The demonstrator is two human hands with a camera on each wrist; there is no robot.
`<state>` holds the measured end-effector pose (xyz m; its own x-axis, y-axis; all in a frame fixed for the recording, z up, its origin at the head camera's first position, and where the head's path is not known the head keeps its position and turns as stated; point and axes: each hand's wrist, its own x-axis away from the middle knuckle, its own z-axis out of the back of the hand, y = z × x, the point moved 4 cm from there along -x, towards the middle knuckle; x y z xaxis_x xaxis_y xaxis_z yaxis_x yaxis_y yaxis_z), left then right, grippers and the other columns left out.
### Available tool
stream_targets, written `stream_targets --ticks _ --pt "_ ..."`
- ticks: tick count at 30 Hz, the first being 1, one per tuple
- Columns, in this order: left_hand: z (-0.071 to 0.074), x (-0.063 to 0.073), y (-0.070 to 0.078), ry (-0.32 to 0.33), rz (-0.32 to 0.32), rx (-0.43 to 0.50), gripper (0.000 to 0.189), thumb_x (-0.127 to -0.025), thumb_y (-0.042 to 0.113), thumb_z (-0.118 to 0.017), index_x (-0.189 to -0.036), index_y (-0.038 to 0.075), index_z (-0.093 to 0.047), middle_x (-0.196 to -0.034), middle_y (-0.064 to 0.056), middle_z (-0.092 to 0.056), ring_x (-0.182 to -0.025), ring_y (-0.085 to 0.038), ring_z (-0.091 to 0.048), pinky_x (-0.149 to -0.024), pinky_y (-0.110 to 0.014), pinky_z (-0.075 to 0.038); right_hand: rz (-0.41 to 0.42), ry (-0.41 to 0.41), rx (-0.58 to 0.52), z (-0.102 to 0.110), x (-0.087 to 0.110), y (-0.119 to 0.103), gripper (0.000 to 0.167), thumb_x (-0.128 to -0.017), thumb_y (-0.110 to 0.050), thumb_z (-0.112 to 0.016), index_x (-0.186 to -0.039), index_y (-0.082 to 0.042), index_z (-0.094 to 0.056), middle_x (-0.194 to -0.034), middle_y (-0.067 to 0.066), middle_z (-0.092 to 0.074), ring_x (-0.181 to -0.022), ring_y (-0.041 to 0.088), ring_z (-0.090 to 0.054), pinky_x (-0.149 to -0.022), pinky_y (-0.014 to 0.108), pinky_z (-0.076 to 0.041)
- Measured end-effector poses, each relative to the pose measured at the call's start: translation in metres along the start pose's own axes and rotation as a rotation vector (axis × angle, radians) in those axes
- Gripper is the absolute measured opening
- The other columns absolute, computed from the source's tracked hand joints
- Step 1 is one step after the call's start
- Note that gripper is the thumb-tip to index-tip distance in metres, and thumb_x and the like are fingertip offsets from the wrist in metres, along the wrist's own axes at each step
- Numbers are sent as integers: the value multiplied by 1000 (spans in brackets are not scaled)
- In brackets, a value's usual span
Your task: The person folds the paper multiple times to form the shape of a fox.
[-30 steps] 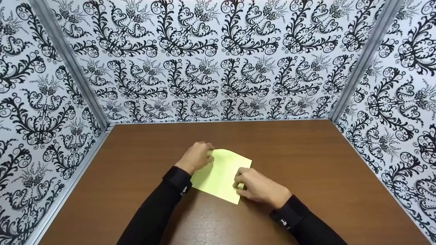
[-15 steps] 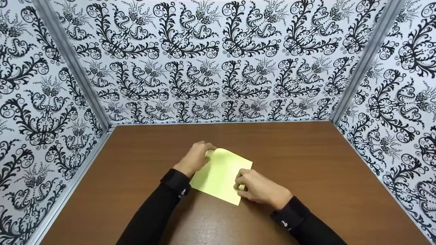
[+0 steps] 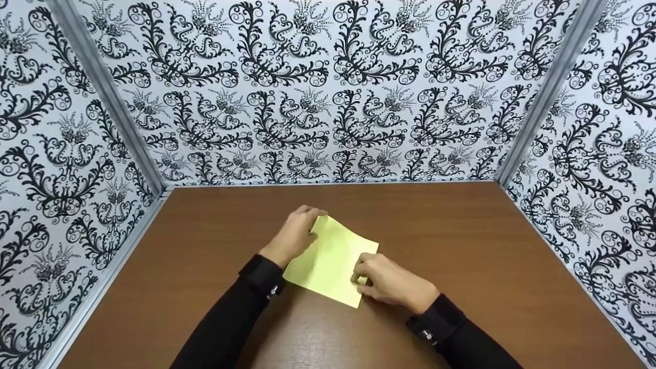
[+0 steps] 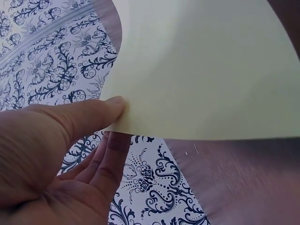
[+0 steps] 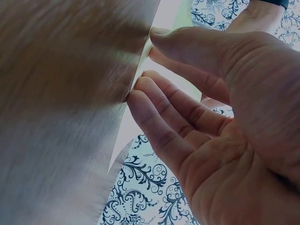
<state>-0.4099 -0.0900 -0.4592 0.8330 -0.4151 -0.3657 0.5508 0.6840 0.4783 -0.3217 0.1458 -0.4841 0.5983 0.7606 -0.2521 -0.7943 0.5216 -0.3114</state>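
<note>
A square sheet of pale yellow paper [image 3: 333,261] lies askew at mid-table, its far left corner lifted and the sheet bowed. My left hand [image 3: 293,234] pinches that raised corner; in the left wrist view the thumb [image 4: 115,110] lies on top of the paper, with fingers below. At the sheet's right edge my right hand [image 3: 392,282] presses the paper against the table with its fingertips. The right wrist view shows those fingertips [image 5: 140,101] and the thumb set apart along the sheet, the fingers only slightly bent.
The brown wooden table [image 3: 230,215] is bounded by a back wall [image 3: 328,102] and two side walls with black scroll patterns on white. Grey metal posts [image 3: 553,87] stand at the corners. Black sleeves [image 3: 225,312] cover both forearms.
My left hand has moved slightly up and away, raising the far left corner of the paper higher. The right hand has stayed at the right edge.
</note>
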Motion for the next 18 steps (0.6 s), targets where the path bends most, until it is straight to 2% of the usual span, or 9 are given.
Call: stream_targets --ticks 1,4,6,9,12,14,16,18 --pt "0 1 1 8 -7 0 59 -93 -22 -79 -148 -3 -73 -144 -27 -76 -136 -45 -73 -113 -52 -66 -4 1 2 0 0 0 12 -98 2 -87 -107 -6 -88 -109 9 -78 -101 23 -77 -87 27 -65" --pt "2 3 4 25 -23 -5 57 -96 -21 -78 -149 -2 -73 -131 -24 -79 -112 -35 -75 -97 -44 -67 -21 -4 3 0 0 0 10 -98 1 -88 -106 -6 -88 -108 9 -77 -98 23 -77 -84 26 -64" --pt "3 5 6 44 -40 -7 52 -98 -20 -77 -147 -2 -74 -122 -22 -79 -98 -27 -68 -85 -38 -61 -35 -11 -2 1 0 0 9 -99 0 -88 -106 -6 -88 -107 10 -77 -96 25 -77 -82 25 -64" --pt "5 7 8 76 -66 -10 46 -100 -18 -77 -143 -1 -76 -110 -18 -77 -86 -19 -56 -78 -34 -50 -50 -18 -7 3 0 -1 7 -101 -2 -88 -106 -5 -88 -106 11 -75 -93 26 -77 -80 24 -63" --pt "6 8 9 105 -92 -6 47 -100 -18 -75 -144 -1 -75 -100 -17 -73 -83 -18 -53 -75 -32 -48 -56 -12 -6 3 0 -2 5 -101 -3 -89 -105 -5 -88 -105 11 -75 -91 25 -77 -78 24 -63" --pt "7 9 10 114 -100 9 52 -99 -19 -75 -148 0 -73 -99 -17 -72 -83 -20 -59 -75 -33 -53 -60 -5 -4 4 1 -2 5 -100 -4 -90 -105 -6 -88 -104 11 -75 -91 25 -77 -78 24 -63" --pt "7 9 11 114 -96 30 60 -99 -20 -75 -155 0 -68 -109 -21 -79 -91 -23 -70 -80 -34 -63 -67 0 -1 4 1 -2 6 -100 -5 -91 -104 -7 -88 -102 10 -75 -90 24 -77 -78 24 -63" --pt "7 10 12 109 -83 53 67 -98 -19 -75 -160 2 -64 -127 -24 -83 -106 -30 -81 -92 -38 -71 -71 3 1 5 1 -2 6 -99 -5 -91 -103 -7 -88 -102 9 -75 -90 24 -77 -78 24 -63"
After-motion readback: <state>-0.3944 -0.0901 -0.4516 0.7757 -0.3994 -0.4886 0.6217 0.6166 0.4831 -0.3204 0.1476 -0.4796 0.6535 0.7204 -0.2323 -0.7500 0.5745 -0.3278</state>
